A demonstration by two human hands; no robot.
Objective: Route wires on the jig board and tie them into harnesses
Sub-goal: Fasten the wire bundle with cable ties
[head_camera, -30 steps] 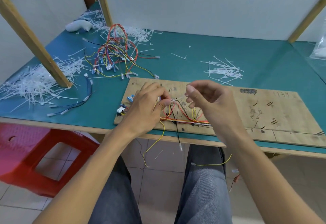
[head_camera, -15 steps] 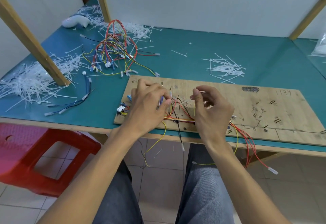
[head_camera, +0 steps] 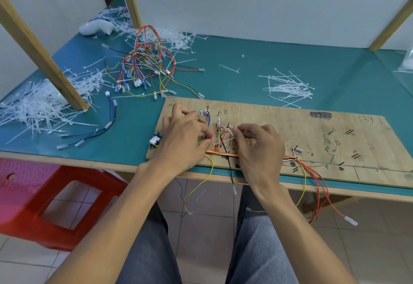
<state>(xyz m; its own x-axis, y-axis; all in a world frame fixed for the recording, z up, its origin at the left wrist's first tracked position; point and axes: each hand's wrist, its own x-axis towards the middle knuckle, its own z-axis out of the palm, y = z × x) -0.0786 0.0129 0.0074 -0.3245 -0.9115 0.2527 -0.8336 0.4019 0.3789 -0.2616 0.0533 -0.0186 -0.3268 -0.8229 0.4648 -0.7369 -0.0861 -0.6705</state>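
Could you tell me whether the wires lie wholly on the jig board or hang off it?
Some hang off: a yellow wire, a black wire and red wires drop past the jig board's front edge.

Red plastic stool [head_camera: 24,207], tiled floor [head_camera: 205,227]

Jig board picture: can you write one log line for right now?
left hand holds wire bundle on jig board | right hand pinches white cable tie | step: tying harness

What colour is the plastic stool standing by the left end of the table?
The stool is red. It shows in the head view, the only one.
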